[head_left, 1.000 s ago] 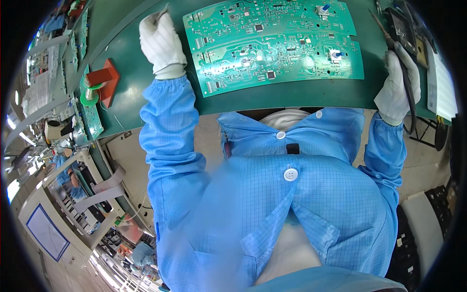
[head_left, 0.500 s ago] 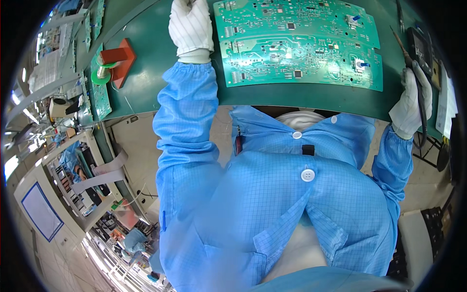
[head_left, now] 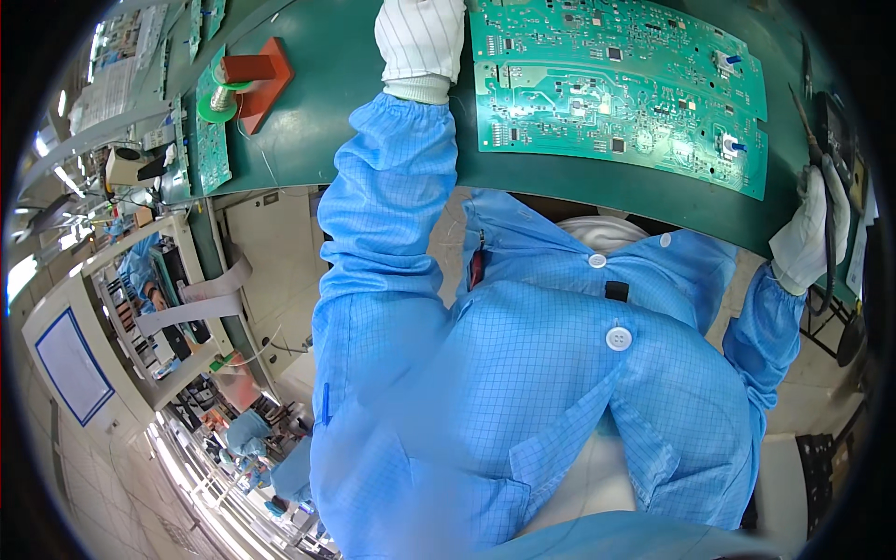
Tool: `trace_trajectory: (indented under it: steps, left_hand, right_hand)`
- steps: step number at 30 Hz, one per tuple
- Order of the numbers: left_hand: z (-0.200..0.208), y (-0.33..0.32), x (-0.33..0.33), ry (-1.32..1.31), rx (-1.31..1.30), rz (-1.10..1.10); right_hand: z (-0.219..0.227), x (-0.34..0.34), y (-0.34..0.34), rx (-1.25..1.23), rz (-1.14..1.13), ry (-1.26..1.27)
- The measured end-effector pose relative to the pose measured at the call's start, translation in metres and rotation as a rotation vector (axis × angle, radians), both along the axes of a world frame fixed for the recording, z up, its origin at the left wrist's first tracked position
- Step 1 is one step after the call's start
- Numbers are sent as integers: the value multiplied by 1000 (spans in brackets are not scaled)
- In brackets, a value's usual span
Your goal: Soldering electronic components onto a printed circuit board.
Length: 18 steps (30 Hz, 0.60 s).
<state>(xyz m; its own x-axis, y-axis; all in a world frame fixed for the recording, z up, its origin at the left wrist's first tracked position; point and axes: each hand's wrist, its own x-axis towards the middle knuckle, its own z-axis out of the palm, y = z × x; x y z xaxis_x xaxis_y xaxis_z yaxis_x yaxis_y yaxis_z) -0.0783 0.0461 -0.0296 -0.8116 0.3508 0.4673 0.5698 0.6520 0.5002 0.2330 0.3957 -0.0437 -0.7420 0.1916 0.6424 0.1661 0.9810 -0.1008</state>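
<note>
Two green circuit boards [head_left: 560, 107] lie edge to edge on the green work surface, each with a blue-shafted part near its right end. My left hand [head_left: 420, 39], in a white striped glove, rests just left of them. Its fingers run out of the picture at the upper edge, so their pose and anything in them are hidden. To the right of the boards, my gloved right hand [head_left: 812, 229] is closed around a soldering iron [head_left: 805, 117]. The thin tip points up and away from me, and a dark cable hangs down past the hand.
A solder wire spool [head_left: 218, 103] on a red stand [head_left: 269, 79] is at the left. Beside it lies another board [head_left: 213, 154]. A dark device [head_left: 833, 126] stands at the far right. Further left are a pale cabinet [head_left: 79, 364] and people in blue clothing.
The whole view has swung, so the boards, spool and both hands appear further right. Against the boards, neither hand has visibly shifted; the left fingers are cut off more at the top.
</note>
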Motion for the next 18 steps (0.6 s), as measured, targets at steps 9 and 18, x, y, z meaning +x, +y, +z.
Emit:
trace_trajectory:
  steps: [9, 18]
  left_hand:
    - [34, -17, 69, -546, 183, -41]
    - [35, -32, 110, 106, -166, -150]
  right_hand:
    - [34, -14, -87, -1021, 120, 271]
    - [46, -81, -171, -659, 633, 150]
